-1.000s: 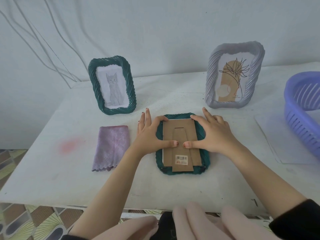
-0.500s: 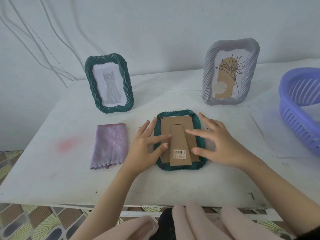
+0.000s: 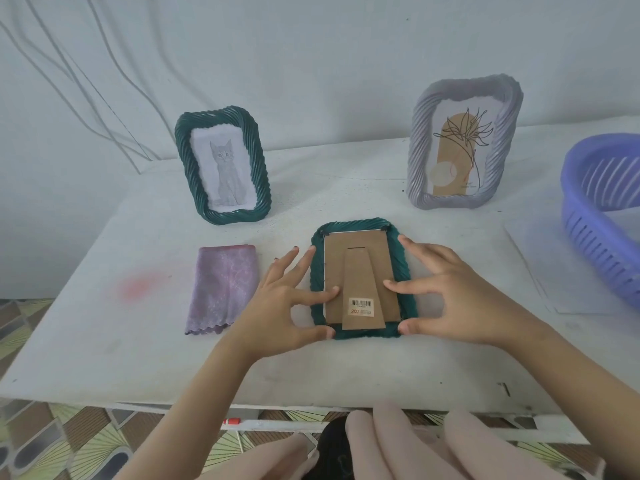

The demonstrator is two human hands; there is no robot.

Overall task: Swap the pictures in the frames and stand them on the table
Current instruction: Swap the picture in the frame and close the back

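Green frame (image 3: pixel 362 278) face-down at table (image 3: pixel 104 341) centre, cardboard back (image 3: pixel 360 271) up w/ barcode sticker. Left hand (image 3: pixel 277 306) spread loose at its left edge, index on the backing, thumb at btm corner; right hand (image 3: pixel 460 296) likewise on the right side. Neither closed round it. Upright behind: cat frame (image 3: pixel 223 169) left, grey frame (image 3: pixel 464 143) right

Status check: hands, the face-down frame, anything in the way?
Left hand and right hand open, fingertips on face-down dark green frame, cardboard back up. Nothing lifted. Folded purple cloth lies left, apart.
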